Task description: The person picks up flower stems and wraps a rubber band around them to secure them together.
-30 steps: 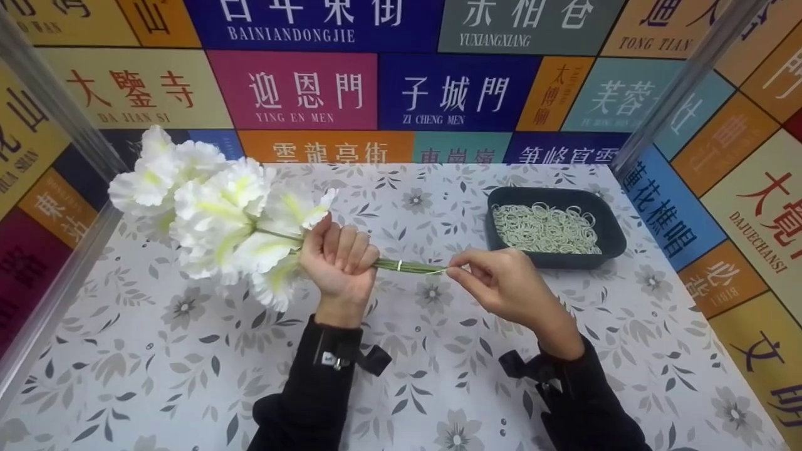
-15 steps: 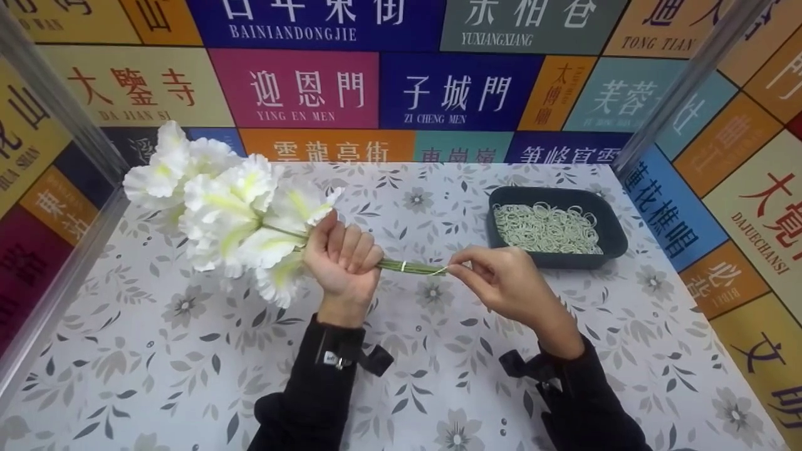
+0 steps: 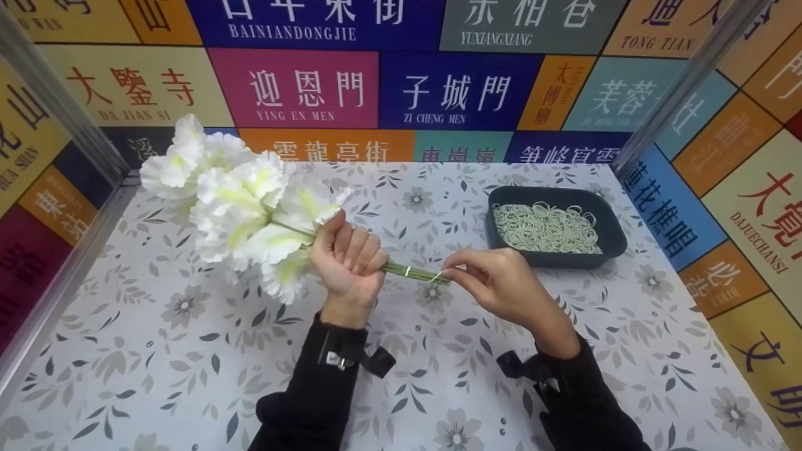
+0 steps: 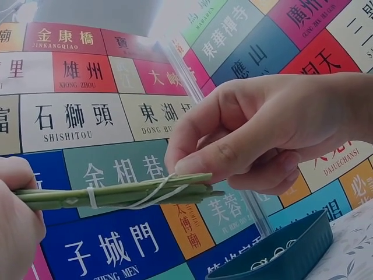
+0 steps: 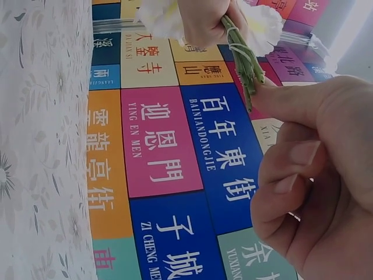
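My left hand grips a bunch of white artificial flowers by the green stems, blossoms to the left. A pale rubber band circles the stems just beyond that fist. Nearer the stem ends, a second rubber band runs slantwise round the stems. With thumb and forefinger my right hand pinches this slanting band at the stem tips. In the right wrist view the other fingers of the right hand are curled, and the stem ends touch its thumb.
A dark green tray with a heap of pale rubber bands stands on the flower-patterned tablecloth, behind the right hand. Walls covered with coloured name panels enclose the table at the back and sides.
The left hand and the bouquet have shifted a little to the right, and the stem ends have dipped slightly. The slanting band now lies farther along the stems; the right hand moved slightly left.
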The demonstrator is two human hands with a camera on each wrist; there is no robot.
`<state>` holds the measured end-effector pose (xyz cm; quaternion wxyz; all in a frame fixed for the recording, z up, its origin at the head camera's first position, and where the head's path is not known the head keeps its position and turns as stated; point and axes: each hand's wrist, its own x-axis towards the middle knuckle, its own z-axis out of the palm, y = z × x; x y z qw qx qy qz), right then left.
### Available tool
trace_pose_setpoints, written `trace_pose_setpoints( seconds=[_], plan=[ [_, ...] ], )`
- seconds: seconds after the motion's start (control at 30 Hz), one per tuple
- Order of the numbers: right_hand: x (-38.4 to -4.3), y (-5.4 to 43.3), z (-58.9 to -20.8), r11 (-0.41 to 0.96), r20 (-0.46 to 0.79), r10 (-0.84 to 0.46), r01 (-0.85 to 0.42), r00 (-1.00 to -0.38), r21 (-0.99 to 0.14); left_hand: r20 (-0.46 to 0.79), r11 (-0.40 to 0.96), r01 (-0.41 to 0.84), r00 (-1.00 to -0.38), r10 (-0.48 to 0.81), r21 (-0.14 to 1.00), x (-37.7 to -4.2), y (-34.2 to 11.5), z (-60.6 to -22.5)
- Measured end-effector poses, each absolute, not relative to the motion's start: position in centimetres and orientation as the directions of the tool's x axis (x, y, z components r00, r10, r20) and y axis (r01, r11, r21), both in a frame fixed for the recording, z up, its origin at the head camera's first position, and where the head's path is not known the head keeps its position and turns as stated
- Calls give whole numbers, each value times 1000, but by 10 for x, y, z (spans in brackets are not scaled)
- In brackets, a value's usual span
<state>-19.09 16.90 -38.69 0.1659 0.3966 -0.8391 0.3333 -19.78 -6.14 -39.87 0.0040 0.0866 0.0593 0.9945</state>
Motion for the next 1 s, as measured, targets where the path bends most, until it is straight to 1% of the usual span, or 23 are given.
trace_pose_setpoints(
  seconds=[0.27, 0.5, 0.77, 0.87, 1.0],
  plan=[
    [-189, 164, -389, 456, 523, -567, -771, -637, -445, 138, -989, -43, -988, 63, 142, -198, -55, -401],
    [-186, 156, -393, 458, 545, -577, -794, -608, -400, 123, -985, -92, -986, 110, 143, -197, -48, -404],
    [-182, 149, -394, 421, 591, -560, -814, -581, -400, 120, -978, -124, -982, 145, 168, -192, -37, -403],
    [-181, 147, -394, 417, 612, -530, -809, -587, -415, 122, -978, -121, -982, 143, 169, -190, -34, -403],
    [-181, 145, -395, 424, 613, -500, -790, -612, -443, 118, -977, -110, -984, 133, 185, -190, -32, -403]
  ],
)
